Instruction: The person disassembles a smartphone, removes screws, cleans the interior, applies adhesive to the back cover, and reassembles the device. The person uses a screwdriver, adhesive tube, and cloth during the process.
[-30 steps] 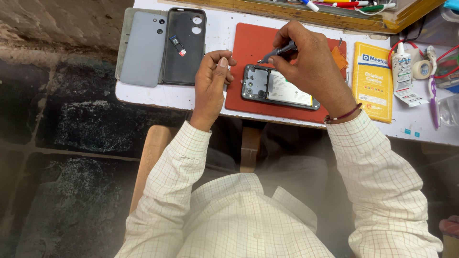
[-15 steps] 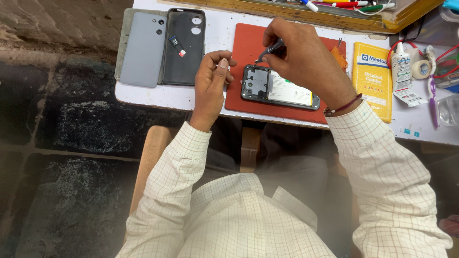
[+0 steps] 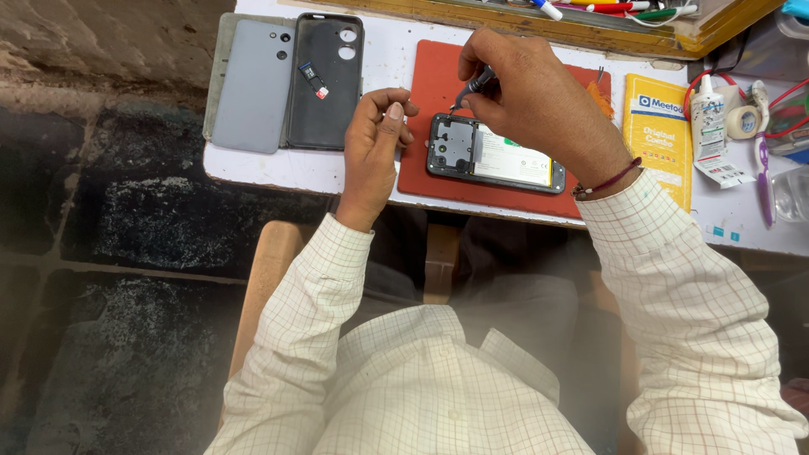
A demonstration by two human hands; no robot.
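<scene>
Unscrewing stage: my right hand [image 3: 539,101] pinches a small screwdriver [image 3: 472,87], tip just above the opened phone [image 3: 493,156] lying back-up on the red mat [image 3: 438,84]. My left hand [image 3: 375,139] is curled shut beside it, contents unclear. Next: seat tip squarely.

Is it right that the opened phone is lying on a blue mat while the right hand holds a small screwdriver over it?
Not quite: the mat is red, not blue, as the head view shows. The opened phone does lie on it, and the right hand holds a small screwdriver over it.
</scene>
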